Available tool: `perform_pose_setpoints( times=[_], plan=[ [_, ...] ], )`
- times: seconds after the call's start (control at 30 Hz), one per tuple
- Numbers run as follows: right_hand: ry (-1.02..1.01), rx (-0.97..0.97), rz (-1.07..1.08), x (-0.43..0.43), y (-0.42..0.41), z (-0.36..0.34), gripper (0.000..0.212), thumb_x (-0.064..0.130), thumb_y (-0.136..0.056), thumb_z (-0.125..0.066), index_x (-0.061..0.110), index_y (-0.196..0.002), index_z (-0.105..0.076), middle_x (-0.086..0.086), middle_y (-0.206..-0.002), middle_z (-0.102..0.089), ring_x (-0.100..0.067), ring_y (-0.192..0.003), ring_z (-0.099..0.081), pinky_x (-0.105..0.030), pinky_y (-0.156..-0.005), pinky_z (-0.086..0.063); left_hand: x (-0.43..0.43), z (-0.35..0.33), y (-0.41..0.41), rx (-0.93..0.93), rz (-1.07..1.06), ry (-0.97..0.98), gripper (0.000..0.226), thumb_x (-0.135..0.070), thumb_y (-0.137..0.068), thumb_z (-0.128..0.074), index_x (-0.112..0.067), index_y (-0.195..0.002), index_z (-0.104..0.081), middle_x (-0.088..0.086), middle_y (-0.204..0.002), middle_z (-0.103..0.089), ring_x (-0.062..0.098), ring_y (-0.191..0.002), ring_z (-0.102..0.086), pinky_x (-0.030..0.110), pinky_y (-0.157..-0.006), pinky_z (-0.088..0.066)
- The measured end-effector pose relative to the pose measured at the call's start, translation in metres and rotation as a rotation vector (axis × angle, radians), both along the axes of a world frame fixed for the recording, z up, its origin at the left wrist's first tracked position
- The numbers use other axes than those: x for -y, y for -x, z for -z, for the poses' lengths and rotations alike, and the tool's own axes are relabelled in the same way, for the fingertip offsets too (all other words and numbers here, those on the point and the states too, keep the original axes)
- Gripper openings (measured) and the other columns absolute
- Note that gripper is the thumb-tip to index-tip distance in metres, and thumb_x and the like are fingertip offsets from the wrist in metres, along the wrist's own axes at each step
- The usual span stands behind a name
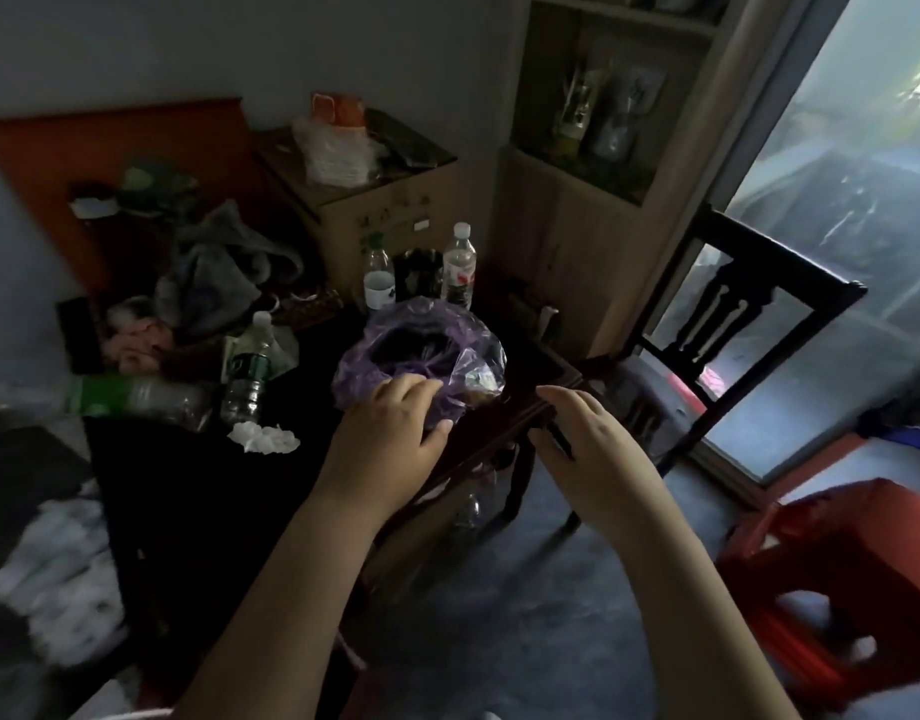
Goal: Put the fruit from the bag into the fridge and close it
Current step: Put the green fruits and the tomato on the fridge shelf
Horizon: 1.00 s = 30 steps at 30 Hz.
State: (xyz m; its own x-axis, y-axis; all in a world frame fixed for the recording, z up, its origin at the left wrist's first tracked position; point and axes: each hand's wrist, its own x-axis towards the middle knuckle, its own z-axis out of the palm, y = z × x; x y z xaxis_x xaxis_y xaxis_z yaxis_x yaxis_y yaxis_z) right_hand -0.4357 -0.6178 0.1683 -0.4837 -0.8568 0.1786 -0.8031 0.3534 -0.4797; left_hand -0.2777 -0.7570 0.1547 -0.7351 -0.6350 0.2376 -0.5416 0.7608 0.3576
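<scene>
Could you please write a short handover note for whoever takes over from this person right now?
Left grip: a bare hand with fingers curled on the near side of the purple bag, holding it.
Right grip: open and holding nothing, over the table corner to the right of the bag.
Bag: sits on the dark table with its mouth open; the contents are too dim to make out.
Done: nothing yet; no fruit shows outside the bag.
Left: take the fruit out, put it in the fridge and close it. The fridge is not in view.
</scene>
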Motion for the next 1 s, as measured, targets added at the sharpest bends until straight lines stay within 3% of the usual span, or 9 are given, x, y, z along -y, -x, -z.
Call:
perform_pose_setpoints(
  times=[0.13, 0.3, 0.5, 0.63, 0.8, 1.0],
  plan=[
    [0.0, 0.048, -0.075, 0.026, 0.023, 0.016, 0.044, 0.029, -0.093, -0.054, 0.022, -0.135, -0.045, 0.004, -0.135, -0.047, -0.018, -0.11, -0.055, -0.028, -0.089, -0.044, 0.004, 0.015, 0.008, 0.022, -0.081, -0.023, 0.046, -0.036, -0.093, -0.049, -0.018, -0.136, -0.044, -0.004, -0.136, -0.048, 0.014, -0.125, -0.043, 0.029, -0.098, -0.039],
    [-0.048, 0.103, -0.199, 0.065, 0.028, 0.043, 0.047, 0.028, -0.092, -0.054, 0.023, -0.137, -0.043, 0.006, -0.138, -0.046, -0.015, -0.122, -0.048, -0.026, -0.091, -0.041, 0.022, 0.027, 0.002, 0.078, -0.18, -0.059, 0.05, -0.038, -0.094, -0.047, -0.019, -0.14, -0.04, -0.005, -0.141, -0.042, 0.012, -0.13, -0.038, 0.026, -0.102, -0.033],
    [-0.147, 0.126, -0.226, 0.126, 0.042, 0.076, 0.043, 0.027, -0.091, -0.053, 0.018, -0.133, -0.047, 0.001, -0.132, -0.05, -0.021, -0.119, -0.049, -0.031, -0.09, -0.043, 0.068, 0.05, 0.008, 0.089, -0.233, -0.123, 0.047, -0.036, -0.094, -0.049, -0.019, -0.137, -0.043, -0.004, -0.139, -0.045, 0.013, -0.128, -0.041, 0.026, -0.101, -0.034],
    [-0.227, 0.098, -0.24, 0.169, 0.058, 0.092, 0.038, 0.022, -0.091, -0.053, 0.018, -0.129, -0.048, -0.002, -0.126, -0.051, -0.023, -0.113, -0.051, -0.034, -0.089, -0.045, 0.112, 0.076, 0.032, 0.097, -0.198, -0.167, 0.046, -0.031, -0.091, -0.055, -0.014, -0.133, -0.049, -0.001, -0.134, -0.05, 0.017, -0.125, -0.045, 0.03, -0.099, -0.039],
    [-0.342, 0.086, -0.205, 0.23, 0.084, 0.119, 0.046, 0.023, -0.094, -0.049, 0.016, -0.138, -0.039, -0.003, -0.136, -0.045, -0.025, -0.12, -0.046, -0.035, -0.092, -0.044, 0.173, 0.107, 0.068, 0.103, -0.139, -0.231, 0.046, -0.03, -0.092, -0.053, -0.017, -0.135, -0.046, -0.002, -0.135, -0.05, 0.016, -0.123, -0.048, 0.029, -0.094, -0.043],
    [-0.419, 0.105, -0.217, 0.297, 0.11, 0.155, 0.046, 0.021, -0.094, -0.046, 0.016, -0.139, -0.038, -0.001, -0.142, -0.04, -0.022, -0.127, -0.041, -0.035, -0.098, -0.042, 0.239, 0.15, 0.105, 0.154, -0.058, -0.308, 0.048, -0.029, -0.094, -0.05, -0.017, -0.139, -0.041, -0.001, -0.138, -0.047, 0.015, -0.128, -0.042, 0.029, -0.103, -0.037]
  ],
)
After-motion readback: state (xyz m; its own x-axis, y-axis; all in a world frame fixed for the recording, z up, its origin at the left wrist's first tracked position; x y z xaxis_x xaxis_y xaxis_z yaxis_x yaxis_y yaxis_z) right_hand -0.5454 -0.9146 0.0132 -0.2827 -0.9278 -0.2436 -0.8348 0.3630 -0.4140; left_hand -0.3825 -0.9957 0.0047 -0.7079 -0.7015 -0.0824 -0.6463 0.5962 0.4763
